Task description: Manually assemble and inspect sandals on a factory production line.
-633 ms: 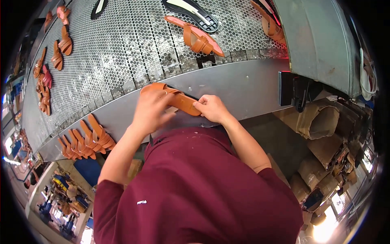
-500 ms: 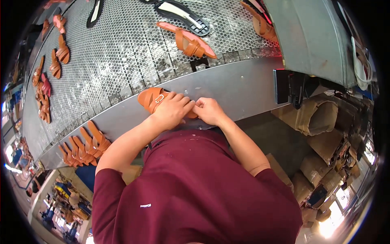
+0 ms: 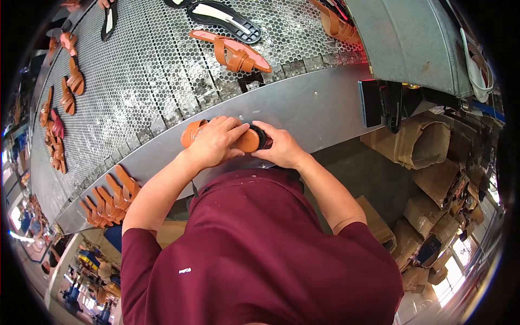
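A tan sandal [image 3: 248,141] with a black sole lies over the metal ledge in front of me, its toe straps to the left and its heel to the right. My left hand [image 3: 215,142] is closed over its middle, hiding much of the straps. At the heel end, my right hand [image 3: 279,146] grips the sandal, with thumb and fingers curled around the black sole edge.
Beyond the ledge [image 3: 319,97] runs a perforated metal conveyor [image 3: 135,81] carrying a tan upper [image 3: 233,52], black soles [image 3: 225,20] and several sandals. More tan uppers [image 3: 115,195] stand along the ledge at left. A grey machine housing [image 3: 411,49] and cardboard boxes [image 3: 411,143] are at right.
My right hand has opened out around the heel, and the tan heel and black sole edge now show between my hands. Another person's hand has appeared at a black sole at the top left.
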Action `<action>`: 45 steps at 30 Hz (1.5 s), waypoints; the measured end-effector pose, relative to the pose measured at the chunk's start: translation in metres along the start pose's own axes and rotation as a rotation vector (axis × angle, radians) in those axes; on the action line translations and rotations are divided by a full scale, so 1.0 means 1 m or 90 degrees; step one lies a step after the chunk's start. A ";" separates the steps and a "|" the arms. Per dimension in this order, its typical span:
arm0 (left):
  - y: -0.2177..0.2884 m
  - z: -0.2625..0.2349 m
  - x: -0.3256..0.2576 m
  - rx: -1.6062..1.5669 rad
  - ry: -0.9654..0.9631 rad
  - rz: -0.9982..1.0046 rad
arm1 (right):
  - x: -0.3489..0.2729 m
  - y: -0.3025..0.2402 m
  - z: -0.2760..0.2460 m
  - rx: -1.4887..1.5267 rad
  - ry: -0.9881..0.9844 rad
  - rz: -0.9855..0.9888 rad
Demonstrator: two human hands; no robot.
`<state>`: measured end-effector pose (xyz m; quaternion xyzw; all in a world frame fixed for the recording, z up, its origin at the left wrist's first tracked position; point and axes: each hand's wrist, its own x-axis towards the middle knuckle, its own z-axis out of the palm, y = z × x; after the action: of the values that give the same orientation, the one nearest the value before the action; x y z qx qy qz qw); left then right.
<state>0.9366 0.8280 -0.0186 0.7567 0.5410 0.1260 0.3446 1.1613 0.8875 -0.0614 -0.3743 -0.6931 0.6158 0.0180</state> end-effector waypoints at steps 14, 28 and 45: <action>0.007 -0.001 0.010 -0.052 0.027 -0.017 | -0.005 -0.020 -0.021 0.120 -0.048 -0.034; 0.020 0.001 0.033 -0.051 0.028 -0.046 | -0.003 -0.019 -0.022 -0.034 0.186 -0.112; 0.028 -0.046 0.101 -0.447 0.011 -0.321 | 0.038 -0.017 -0.095 0.224 0.171 -0.144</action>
<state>0.9704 0.9325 0.0150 0.4367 0.6365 0.2206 0.5963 1.1717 0.9883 -0.0403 -0.3636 -0.6041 0.6659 0.2436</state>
